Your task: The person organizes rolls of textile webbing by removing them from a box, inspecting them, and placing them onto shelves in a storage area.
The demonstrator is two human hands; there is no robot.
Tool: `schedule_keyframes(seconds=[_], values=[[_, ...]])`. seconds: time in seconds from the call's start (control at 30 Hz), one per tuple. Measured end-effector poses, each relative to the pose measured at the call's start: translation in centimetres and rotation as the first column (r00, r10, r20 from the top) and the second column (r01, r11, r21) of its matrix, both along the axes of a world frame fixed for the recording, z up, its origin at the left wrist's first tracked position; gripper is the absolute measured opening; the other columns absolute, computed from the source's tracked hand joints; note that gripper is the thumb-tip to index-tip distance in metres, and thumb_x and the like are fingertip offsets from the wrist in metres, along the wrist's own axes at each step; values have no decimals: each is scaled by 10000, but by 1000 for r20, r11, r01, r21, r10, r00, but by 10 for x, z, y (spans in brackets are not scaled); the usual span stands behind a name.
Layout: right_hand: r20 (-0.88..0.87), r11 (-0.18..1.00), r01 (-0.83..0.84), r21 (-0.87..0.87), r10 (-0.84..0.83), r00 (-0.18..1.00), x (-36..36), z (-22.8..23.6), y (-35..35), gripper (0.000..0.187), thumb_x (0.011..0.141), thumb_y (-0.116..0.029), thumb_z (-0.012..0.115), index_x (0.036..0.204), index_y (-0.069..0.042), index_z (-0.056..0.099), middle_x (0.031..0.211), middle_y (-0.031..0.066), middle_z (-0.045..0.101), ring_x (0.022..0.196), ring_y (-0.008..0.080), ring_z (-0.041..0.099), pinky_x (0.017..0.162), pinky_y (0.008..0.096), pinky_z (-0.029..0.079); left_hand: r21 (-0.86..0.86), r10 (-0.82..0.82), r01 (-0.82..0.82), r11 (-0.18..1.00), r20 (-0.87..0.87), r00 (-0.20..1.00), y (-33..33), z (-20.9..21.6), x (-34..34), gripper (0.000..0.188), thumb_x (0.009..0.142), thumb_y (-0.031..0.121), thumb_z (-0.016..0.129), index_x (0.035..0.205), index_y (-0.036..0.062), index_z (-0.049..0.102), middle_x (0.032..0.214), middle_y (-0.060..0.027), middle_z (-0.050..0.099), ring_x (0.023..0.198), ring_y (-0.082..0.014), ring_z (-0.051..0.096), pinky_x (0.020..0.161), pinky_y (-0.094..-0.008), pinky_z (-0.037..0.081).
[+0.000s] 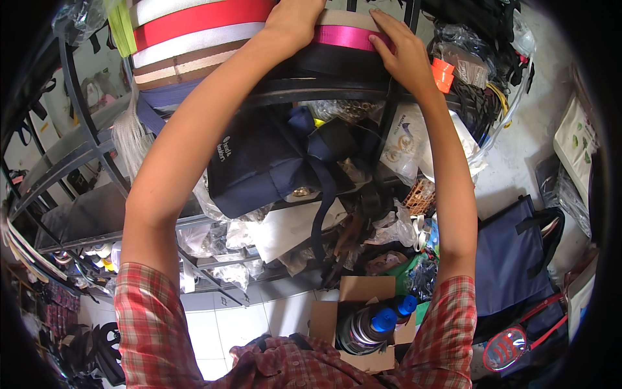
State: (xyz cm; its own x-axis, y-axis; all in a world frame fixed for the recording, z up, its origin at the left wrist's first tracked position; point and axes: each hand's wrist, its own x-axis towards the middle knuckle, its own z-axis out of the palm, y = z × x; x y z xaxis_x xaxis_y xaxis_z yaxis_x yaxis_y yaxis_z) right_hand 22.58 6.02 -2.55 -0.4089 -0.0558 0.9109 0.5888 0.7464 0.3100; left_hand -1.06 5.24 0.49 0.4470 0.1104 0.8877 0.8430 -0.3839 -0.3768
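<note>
In head view, pink roll (343,37) on the shelf (304,89), between beige roll (346,19) and black roll (337,63). Right hand (405,55) at its right end, thumb and forefinger spread, seemingly without a grip. Left hand (295,19) by the other end, fingertips out of frame; cannot tell their hold. Best to steady both ends evenly.

Red plaid sleeves (152,318), pink ribbon roll (343,37), red webbing roll (201,24), navy bag (256,170)
</note>
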Motion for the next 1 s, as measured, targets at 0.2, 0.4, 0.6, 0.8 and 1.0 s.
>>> schedule_keyframes(seconds=[0.2,0.4,0.6,0.8,1.0], values=[[-27,998,-55,-34,54,998,2,-18,1,512,893,-157,604,1373,-50,459,1422,162,447,1329,318,408,1123,415,278,-268,131,-103,958,87,988,-34,-9,8,427,714,-12,596,1120,-30,466,1003,-296,531,917,-462,569,794,-514,477],[-687,346,-874,-342,543,484,8,-36,-39,620,993,-420,352,1449,-4,299,1487,211,325,1381,346,317,1144,436,238,-495,-307,581,647,528,792,-93,-25,9,596,873,295,603,1352,23,375,1255,-234,482,1122,-373,525,944,-435,446],[-901,-268,-953,-142,433,13,8,-58,-104,900,912,-703,162,1474,-1,182,1505,265,223,1363,477,264,1143,539,213,188,-100,639,-746,917,-387,-155,-63,9,946,855,772,285,1492,75,225,1465,-202,350,1349,-342,342,1118,-465,256],[-934,-159,-974,-163,342,101,11,-77,-177,904,910,-705,179,1461,10,228,1474,277,289,1318,490,339,1109,557,273,274,51,478,-834,903,-427,-191,-94,35,920,882,721,293,1495,42,200,1450,-246,311,1318,-332,339,1097,-460,251],[-896,475,-826,-303,154,417,-29,-117,-254,781,972,-610,218,1458,-3,287,1466,200,353,1349,298,354,1123,400,257,-52,-277,774,-631,947,-162,-239,-157,98,919,923,695,85,1495,-23,124,1574,-187,87,1467,-274,10,1161,-403,-52]])
